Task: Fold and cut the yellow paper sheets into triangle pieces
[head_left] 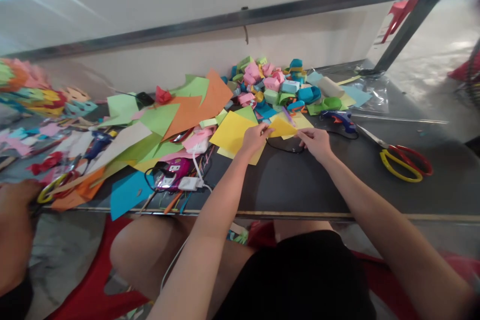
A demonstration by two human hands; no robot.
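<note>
My left hand (255, 138) and my right hand (315, 142) both pinch a small yellow paper piece (282, 127), each at one end, just above the dark table (300, 185). A larger yellow sheet (230, 132) lies flat under and left of my left hand. A black cord loops on the table between my hands.
A heap of small folded coloured paper boxes (272, 85) sits behind the hands. Green and orange sheets (187, 107) spread to the left. A blue glue gun (339, 119) and red-and-yellow scissors (403, 160) lie right. Another person's hand (17, 200) holds yellow scissors far left.
</note>
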